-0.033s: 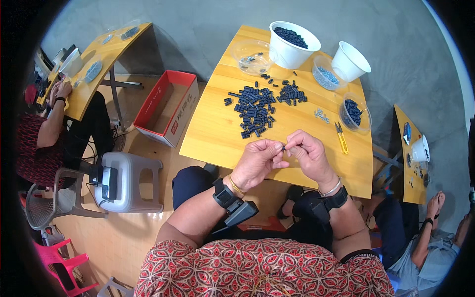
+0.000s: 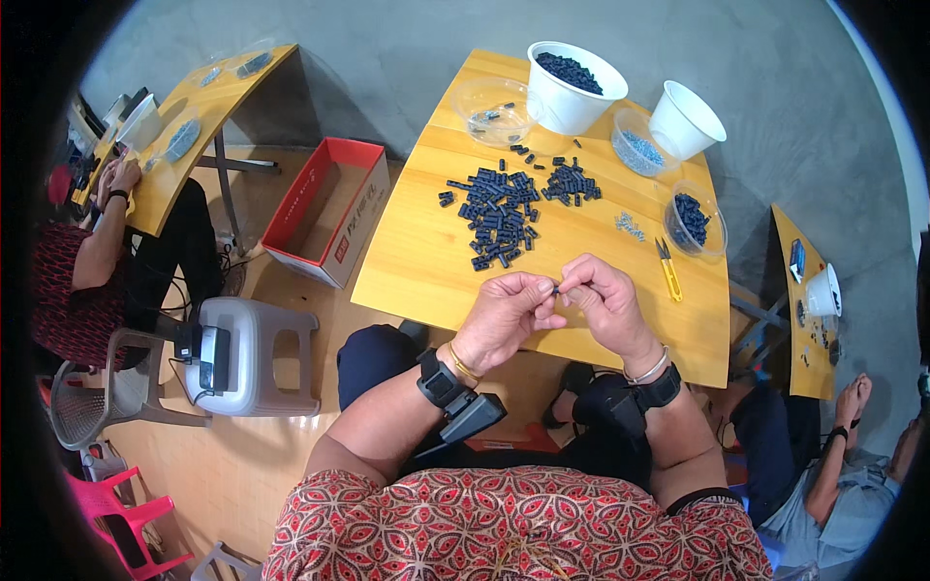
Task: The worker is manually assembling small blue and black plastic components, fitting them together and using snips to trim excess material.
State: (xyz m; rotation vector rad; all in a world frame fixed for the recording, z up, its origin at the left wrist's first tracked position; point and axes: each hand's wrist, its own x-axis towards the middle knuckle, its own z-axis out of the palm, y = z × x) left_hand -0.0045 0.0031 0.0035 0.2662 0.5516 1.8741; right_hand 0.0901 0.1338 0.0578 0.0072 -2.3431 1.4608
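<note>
Over the near edge of the table, my left hand (image 2: pixel 506 316) pinches a small black plastic part (image 2: pixel 555 290) between thumb and fingertips. My right hand (image 2: pixel 608 302) meets it there, thumb and forefinger closed on the same part. Fingers cover most of it, so its shape is hard to make out. Beyond my hands lies a large pile of black plastic pieces (image 2: pixel 499 218), with a smaller black pile (image 2: pixel 572 182) beside it. Small silvery pieces (image 2: pixel 630 227) are scattered to the right, near yellow-handled thread snips (image 2: pixel 668 269).
At the table's back stand a white tub (image 2: pixel 593 107) of black pieces, a clear bowl (image 2: pixel 475 97) and a tilted white tub (image 2: pixel 688 121). Clear bowls of bluish bits (image 2: pixel 639 145) and black parts (image 2: pixel 693 221) line the right. A red-rimmed box (image 2: pixel 325 208) sits left. Other people work on both sides.
</note>
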